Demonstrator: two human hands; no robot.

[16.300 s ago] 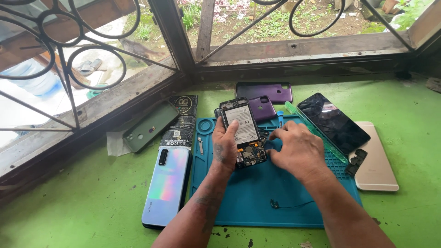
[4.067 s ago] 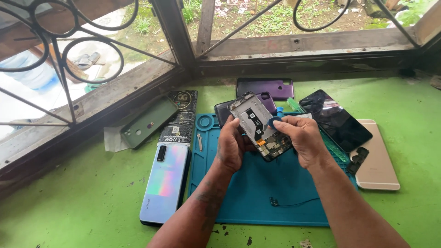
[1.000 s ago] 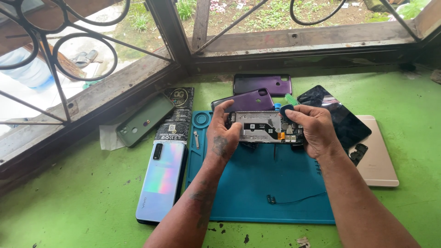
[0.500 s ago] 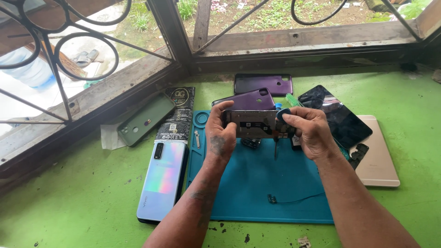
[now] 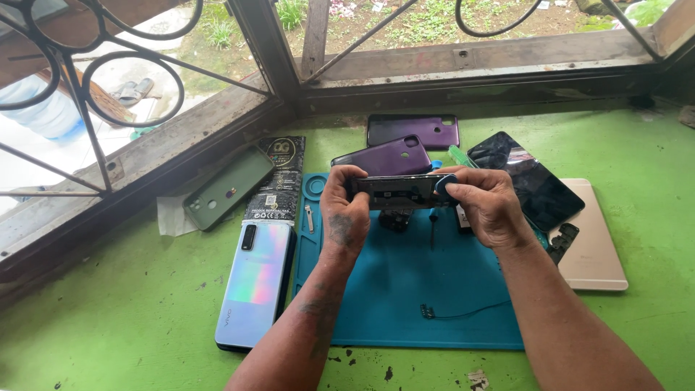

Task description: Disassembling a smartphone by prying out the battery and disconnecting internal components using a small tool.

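Both hands gripped an opened phone [image 5: 399, 192] edge-on near the centre of the frame, lifted above the upper part of a blue work mat [image 5: 413, 289]. Seen from its side, the phone's inner parts were hard to make out; only a dark strip with small metal pieces showed. The left hand [image 5: 344, 213] wrapped the phone's left end, fingers curled over the top and thumb underneath. The right hand [image 5: 489, 206] pinched the right end, and a small blue round piece [image 5: 445, 184] sat pressed between its thumb and forefinger against the phone; what that piece was could not be told. Below the phone, a dark lump [image 5: 394, 219] and a thin dark tool [image 5: 433, 228] lay on the mat, half hidden by the hands.

Behind the phone, a purple back cover [image 5: 391, 154] was partly covered by the fingers, and a second purple cover [image 5: 413, 130] lay flat above it toward the window frame. A green-handled tool [image 5: 459, 155] poked out beside the right hand, mostly hidden. Right of centre, a dark glass screen panel [image 5: 525, 177] lay over a pale gold phone back [image 5: 594, 250], with a small black part [image 5: 561, 241] at its edge.

Left of the mat lay an iridescent phone [image 5: 257, 279], a black printed packet [image 5: 279, 177] and a green case [image 5: 228, 188]. A thin black cable [image 5: 452, 313] lay low on the mat. The mat's round tray recess [image 5: 315, 186] in its upper left corner looked empty. All rested on a green table [image 5: 108, 318].
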